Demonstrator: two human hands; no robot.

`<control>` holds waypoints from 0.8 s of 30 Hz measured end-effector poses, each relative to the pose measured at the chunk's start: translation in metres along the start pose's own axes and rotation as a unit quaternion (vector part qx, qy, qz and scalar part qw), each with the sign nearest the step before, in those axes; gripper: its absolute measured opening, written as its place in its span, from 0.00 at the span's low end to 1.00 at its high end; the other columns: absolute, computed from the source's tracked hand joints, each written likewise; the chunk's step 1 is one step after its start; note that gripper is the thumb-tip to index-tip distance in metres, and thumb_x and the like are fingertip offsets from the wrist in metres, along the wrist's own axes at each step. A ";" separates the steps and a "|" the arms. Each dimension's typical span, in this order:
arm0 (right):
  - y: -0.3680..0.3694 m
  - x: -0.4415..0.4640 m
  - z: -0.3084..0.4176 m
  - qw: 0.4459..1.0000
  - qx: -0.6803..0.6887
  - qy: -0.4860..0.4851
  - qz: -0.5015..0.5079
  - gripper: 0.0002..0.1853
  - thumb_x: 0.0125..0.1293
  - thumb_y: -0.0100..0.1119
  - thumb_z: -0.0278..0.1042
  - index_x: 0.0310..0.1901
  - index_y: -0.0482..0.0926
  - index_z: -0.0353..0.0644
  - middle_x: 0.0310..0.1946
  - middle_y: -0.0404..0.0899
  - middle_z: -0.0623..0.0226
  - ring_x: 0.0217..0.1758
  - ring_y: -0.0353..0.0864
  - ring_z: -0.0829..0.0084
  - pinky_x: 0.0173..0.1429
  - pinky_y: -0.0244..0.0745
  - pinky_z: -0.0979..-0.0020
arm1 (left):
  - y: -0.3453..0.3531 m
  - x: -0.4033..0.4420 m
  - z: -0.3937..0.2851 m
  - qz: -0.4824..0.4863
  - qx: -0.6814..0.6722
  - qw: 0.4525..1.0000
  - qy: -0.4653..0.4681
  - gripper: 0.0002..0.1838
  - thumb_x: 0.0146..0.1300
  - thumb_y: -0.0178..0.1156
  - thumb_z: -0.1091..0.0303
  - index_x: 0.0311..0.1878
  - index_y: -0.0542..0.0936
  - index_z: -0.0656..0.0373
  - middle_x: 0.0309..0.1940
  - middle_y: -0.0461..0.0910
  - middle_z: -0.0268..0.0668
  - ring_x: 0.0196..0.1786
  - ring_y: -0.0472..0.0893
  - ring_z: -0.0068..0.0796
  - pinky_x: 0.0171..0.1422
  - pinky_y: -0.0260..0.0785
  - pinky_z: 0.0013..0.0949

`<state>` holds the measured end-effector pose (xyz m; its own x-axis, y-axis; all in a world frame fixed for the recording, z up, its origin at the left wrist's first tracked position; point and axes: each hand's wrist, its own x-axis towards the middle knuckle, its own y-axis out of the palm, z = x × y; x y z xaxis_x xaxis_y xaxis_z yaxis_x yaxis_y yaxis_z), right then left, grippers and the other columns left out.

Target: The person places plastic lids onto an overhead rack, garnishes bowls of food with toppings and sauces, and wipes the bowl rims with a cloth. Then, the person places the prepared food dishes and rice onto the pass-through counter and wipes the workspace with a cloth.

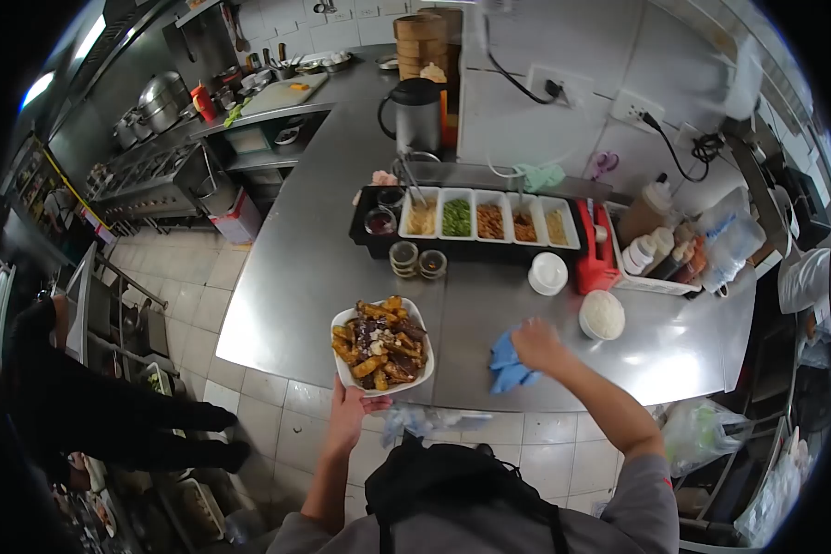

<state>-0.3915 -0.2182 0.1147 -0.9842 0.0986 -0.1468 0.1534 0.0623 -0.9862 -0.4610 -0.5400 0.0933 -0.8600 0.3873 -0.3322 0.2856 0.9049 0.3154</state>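
My left hand [349, 413] grips the near edge of a white squarish bowl [428, 371], with the fingers partly hidden under it. Browned fried wedges and dark pieces [379, 343], topped with pale chopped bits, fill the bowl. It is at the near edge of the steel counter [295, 268]. To the right, my right hand [537, 343], slightly blurred, is closed on a blue cloth [508, 365] on the counter. A small bowl of white rice [602, 316] stands to the right of that hand. Behind it is a round white lidded cup [547, 274].
A black rack with white topping tubs [489, 217] stands at the back, with small lidded cups [431, 264] before it. Right of it are a red dispenser [596, 249] and a bottle basket [660, 277]. A person in dark clothes [102, 397] is at left.
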 end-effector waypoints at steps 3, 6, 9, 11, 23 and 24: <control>-0.057 0.108 0.036 0.986 0.116 0.042 -0.113 0.08 0.55 0.51 0.36 0.29 0.77 0.42 0.32 0.79 0.57 0.43 0.77 0.57 0.39 0.75 0.59 | -0.022 0.022 -0.014 0.008 0.006 1.000 0.015 0.22 0.61 0.38 0.73 0.59 0.55 0.59 0.42 0.73 0.48 0.33 0.80 0.40 0.37 0.76 0.37; -0.037 0.235 0.074 0.956 0.206 0.114 -0.173 0.10 0.54 0.53 0.40 0.26 0.78 0.42 0.25 0.77 0.55 0.31 0.79 0.55 0.34 0.72 0.56 | -0.033 0.035 -0.026 0.014 0.004 0.998 0.057 0.22 0.62 0.42 0.70 0.60 0.57 0.59 0.44 0.73 0.45 0.34 0.80 0.39 0.37 0.76 0.36; -0.040 0.290 0.096 0.942 0.252 0.151 -0.159 0.21 0.52 0.56 0.50 0.35 0.76 0.37 0.31 0.79 0.55 0.36 0.80 0.57 0.40 0.73 0.56 | -0.043 0.048 -0.043 0.026 0.061 0.996 0.062 0.23 0.63 0.45 0.66 0.60 0.57 0.59 0.44 0.73 0.45 0.33 0.80 0.38 0.35 0.76 0.35; -0.041 0.306 0.097 0.938 0.245 0.209 -0.126 0.27 0.51 0.60 0.52 0.41 0.73 0.34 0.33 0.80 0.54 0.40 0.80 0.55 0.46 0.73 0.59 | -0.054 0.062 -0.046 0.042 0.015 0.999 0.015 0.27 0.64 0.44 0.64 0.63 0.50 0.58 0.43 0.73 0.48 0.30 0.80 0.40 0.34 0.76 0.36; -0.073 0.267 0.083 0.958 0.144 0.003 -0.247 0.09 0.56 0.53 0.37 0.30 0.75 0.39 0.25 0.77 0.54 0.33 0.77 0.53 0.36 0.72 0.56 | -0.069 0.099 -0.079 0.091 0.006 0.996 -0.021 0.23 0.61 0.38 0.71 0.60 0.55 0.60 0.42 0.75 0.47 0.33 0.80 0.40 0.37 0.76 0.38; -0.078 0.253 0.086 0.950 0.159 -0.033 -0.266 0.10 0.57 0.53 0.38 0.29 0.73 0.39 0.27 0.76 0.55 0.34 0.77 0.53 0.37 0.71 0.57 | -0.068 0.100 -0.079 0.097 0.008 0.995 -0.028 0.22 0.60 0.37 0.71 0.60 0.55 0.60 0.40 0.75 0.48 0.32 0.80 0.40 0.37 0.76 0.37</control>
<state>-0.6603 -0.2832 0.1475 -0.9203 0.0737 0.3842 -0.3908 -0.2179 -0.8943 -0.6000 -0.5773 0.1091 -0.7637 0.5631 -0.3157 0.4505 0.8152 0.3640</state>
